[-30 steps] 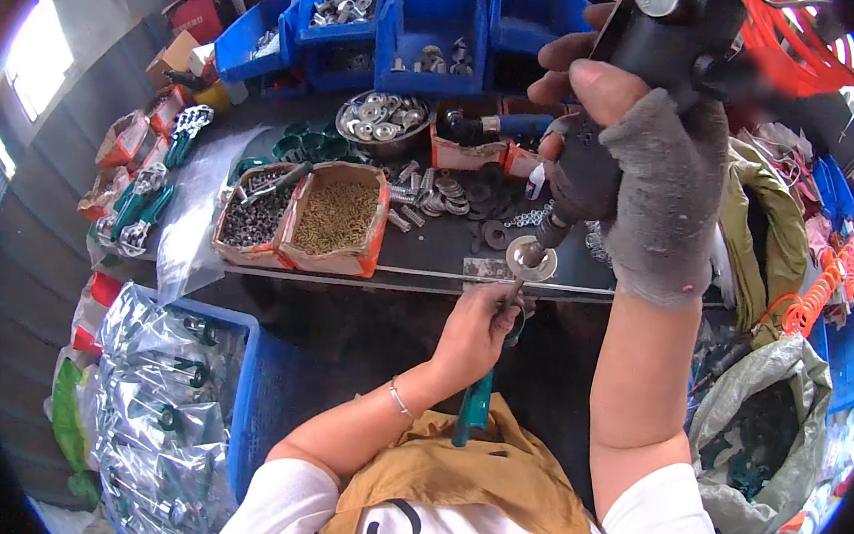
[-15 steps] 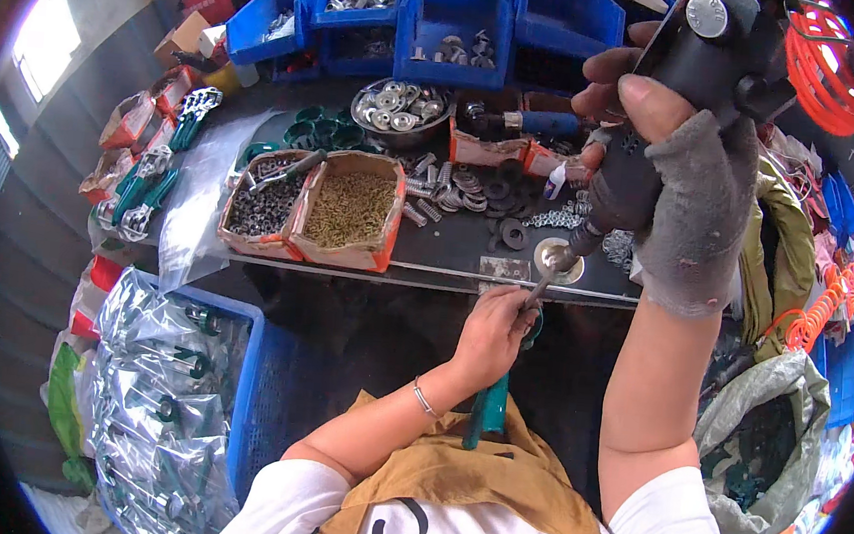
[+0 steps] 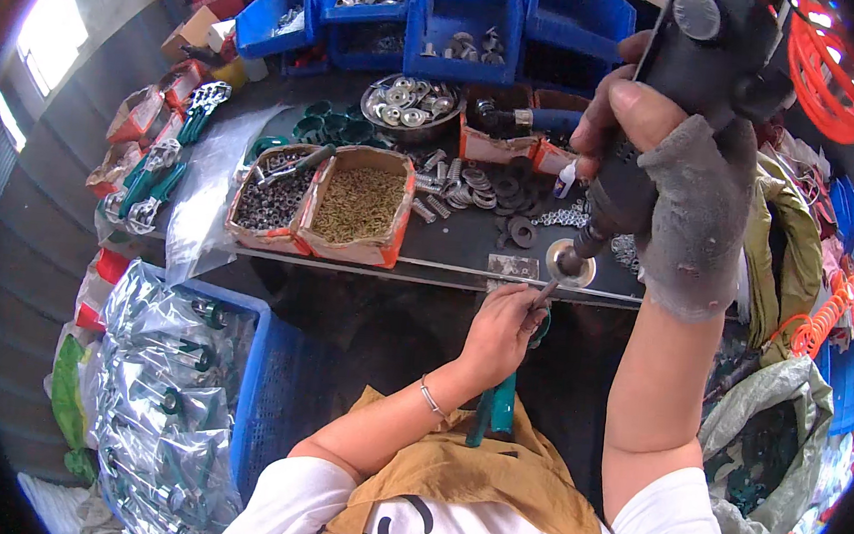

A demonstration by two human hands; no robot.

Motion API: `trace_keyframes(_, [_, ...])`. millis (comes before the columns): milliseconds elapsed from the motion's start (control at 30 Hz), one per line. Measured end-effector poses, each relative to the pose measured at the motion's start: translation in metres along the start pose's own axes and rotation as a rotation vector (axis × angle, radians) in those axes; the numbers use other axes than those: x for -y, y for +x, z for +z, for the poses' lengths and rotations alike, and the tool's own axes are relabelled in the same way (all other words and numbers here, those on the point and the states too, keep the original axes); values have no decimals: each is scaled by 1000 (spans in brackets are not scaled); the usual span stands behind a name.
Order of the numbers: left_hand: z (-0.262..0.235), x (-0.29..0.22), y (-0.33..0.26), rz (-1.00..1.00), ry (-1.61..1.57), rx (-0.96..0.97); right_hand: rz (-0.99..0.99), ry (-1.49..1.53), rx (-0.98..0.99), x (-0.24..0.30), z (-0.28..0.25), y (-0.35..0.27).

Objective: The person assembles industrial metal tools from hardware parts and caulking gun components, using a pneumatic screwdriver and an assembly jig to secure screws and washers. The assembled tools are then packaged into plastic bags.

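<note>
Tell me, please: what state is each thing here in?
Right fingers, curled around black power tool
Left fingers, curled around green-handled piece
Grey glove, worn, fingerless
Box of brass-coloured parts, open, well filled
Metal bowl, heaped with metal discs
Blue crate, packed with bagged parts
Pale sack, open at the top

No words, labels, numbers or signs can be read, not even on the black power tool (image 3: 715,77).

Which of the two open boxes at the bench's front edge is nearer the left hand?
The right box, holding golden pieces; the left box, farther from the left hand, holds dark pieces.
</note>
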State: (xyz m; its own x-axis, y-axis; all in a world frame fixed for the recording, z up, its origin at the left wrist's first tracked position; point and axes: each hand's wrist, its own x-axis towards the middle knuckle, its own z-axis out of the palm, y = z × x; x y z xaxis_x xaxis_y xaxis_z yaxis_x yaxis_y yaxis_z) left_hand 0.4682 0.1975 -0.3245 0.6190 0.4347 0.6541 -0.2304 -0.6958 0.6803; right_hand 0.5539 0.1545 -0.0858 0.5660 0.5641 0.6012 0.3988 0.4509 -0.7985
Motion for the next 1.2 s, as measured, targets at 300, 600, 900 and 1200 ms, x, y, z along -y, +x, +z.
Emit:
trace_keyframes(300, [-1, -9, 7, -136, -99, -57, -186, 180, -225, -26, -41, 12])
trace_keyframes(600, [0, 14, -15, -178, -69, 71, -34, -55, -398, -220, -59, -14])
trace_keyframes(900, [-2, 3, -3, -163, -178, 78, -134, -197, -254, -266, -61, -11])
trace_keyframes(1200, [-3, 6, -10, -56, -15, 93, -123, -254, -217, -231, -64, -21])
